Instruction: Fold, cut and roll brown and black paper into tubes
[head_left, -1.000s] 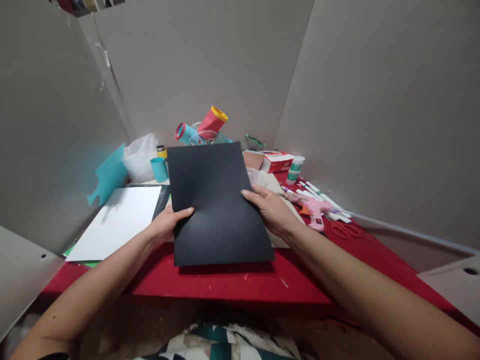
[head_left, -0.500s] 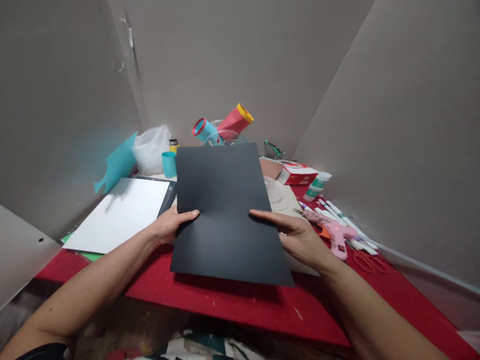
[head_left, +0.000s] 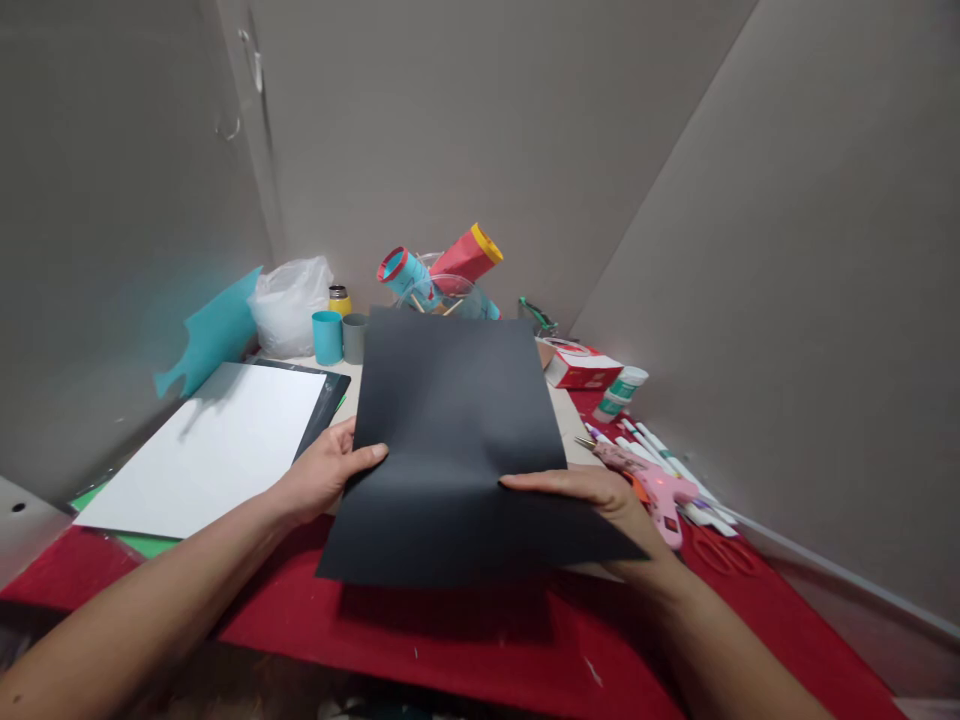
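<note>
A black sheet of paper (head_left: 450,400) is held up above the red-covered table (head_left: 285,625) between both my hands. My left hand (head_left: 326,470) pinches its left edge, thumb on top and fingers beneath. On the right edge my right hand (head_left: 600,500) grips the sheet, its thumb lying flat on the surface and the other fingers partly hidden. The sheet bends across the middle, and its near part flares out toward me. To the left lies a white sheet (head_left: 206,450) on top of a dark pad (head_left: 326,410).
Pink glue gun (head_left: 660,490), red-handled scissors (head_left: 720,550), several white markers (head_left: 675,450) and stacked tubs (head_left: 621,392) lie at right. Behind stand a red box (head_left: 585,368), paper tubes (head_left: 465,258), a blue cup (head_left: 328,338), a grey cup (head_left: 354,338) and a plastic bag (head_left: 291,305).
The black sheet has gone from nearly flat to bent across the middle, its near corners spreading outward. Both hands sit lower in view, and the grey cup has come into sight.
</note>
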